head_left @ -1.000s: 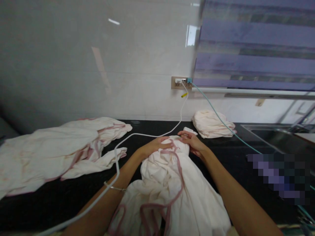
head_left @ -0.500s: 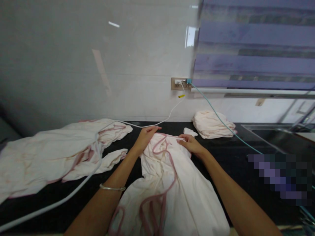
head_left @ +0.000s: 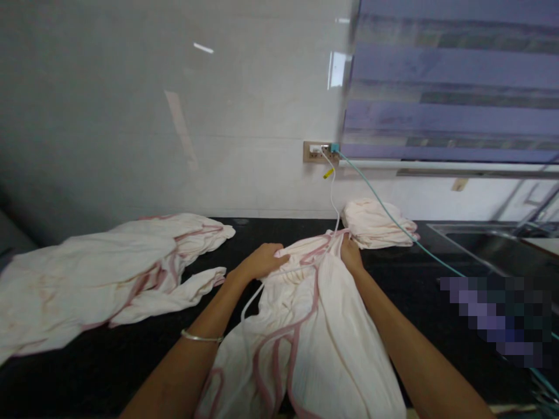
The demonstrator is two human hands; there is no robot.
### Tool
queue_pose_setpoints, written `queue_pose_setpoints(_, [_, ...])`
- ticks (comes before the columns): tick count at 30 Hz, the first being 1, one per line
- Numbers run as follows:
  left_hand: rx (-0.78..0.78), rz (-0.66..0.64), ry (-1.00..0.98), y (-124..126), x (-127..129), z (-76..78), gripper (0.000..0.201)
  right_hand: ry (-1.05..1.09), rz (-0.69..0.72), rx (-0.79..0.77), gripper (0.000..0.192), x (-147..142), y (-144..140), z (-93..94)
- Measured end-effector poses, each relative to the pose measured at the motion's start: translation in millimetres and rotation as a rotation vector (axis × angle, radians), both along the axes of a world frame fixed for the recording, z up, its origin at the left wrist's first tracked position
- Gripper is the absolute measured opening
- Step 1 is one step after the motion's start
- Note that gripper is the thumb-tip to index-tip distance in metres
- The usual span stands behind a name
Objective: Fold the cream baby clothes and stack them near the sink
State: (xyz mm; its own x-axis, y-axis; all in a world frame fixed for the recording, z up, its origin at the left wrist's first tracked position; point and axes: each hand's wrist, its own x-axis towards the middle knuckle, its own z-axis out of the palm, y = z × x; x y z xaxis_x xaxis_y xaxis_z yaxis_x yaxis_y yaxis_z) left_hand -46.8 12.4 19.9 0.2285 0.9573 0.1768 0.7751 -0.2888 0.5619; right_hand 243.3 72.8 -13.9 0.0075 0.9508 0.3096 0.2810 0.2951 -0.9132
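A white garment with pink trim (head_left: 349,326) lies in front of me, its near end running out of the bottom of the view. My left hand (head_left: 264,260) is closed on its far left edge, thumb on top of the cloth. At the far right corner my right hand (head_left: 350,253) grips the pink-trimmed edge, its fingertips mostly hidden by the fabric. A white cord (head_left: 335,201) comes down from the wall socket and lies across the garment between my hands, then bends down its left side.
Another white, pink-trimmed garment (head_left: 109,262) is spread on the black countertop (head_left: 244,230) at left. A folded cloth pile (head_left: 378,221) sits by the wall. A teal cord (head_left: 393,212) runs from the socket (head_left: 321,152) past the sink (head_left: 480,241) at right.
The white cord has swung from over the left garment onto the one between my hands. My left hand has come nearer and gripped the cloth; my right has shifted slightly right, raising its corner.
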Motion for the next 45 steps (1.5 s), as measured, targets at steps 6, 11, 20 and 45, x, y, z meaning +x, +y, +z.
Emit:
queue_pose_setpoints(6, [0.449,0.5,0.14,-0.8,-0.9,16.6,0.036,-0.153,-0.146,0.1,0.046,-13.3,-11.7,-0.3])
queue_pose_setpoints(11, [0.271,0.278,-0.013,-12.6,14.3,18.9,0.023,-0.351,-0.325,0.211,0.042,-13.1,-20.7,0.6])
queue_pose_setpoints(20, [0.096,0.016,-0.019,-20.3,51.1,-10.3,0.009,-0.454,0.078,0.351,0.012,-25.9,-36.5,19.6])
queue_pose_setpoints(45, [0.192,0.165,0.112,-0.4,37.6,-28.2,0.021,-0.537,0.159,0.081,0.015,-26.1,-10.0,-15.0])
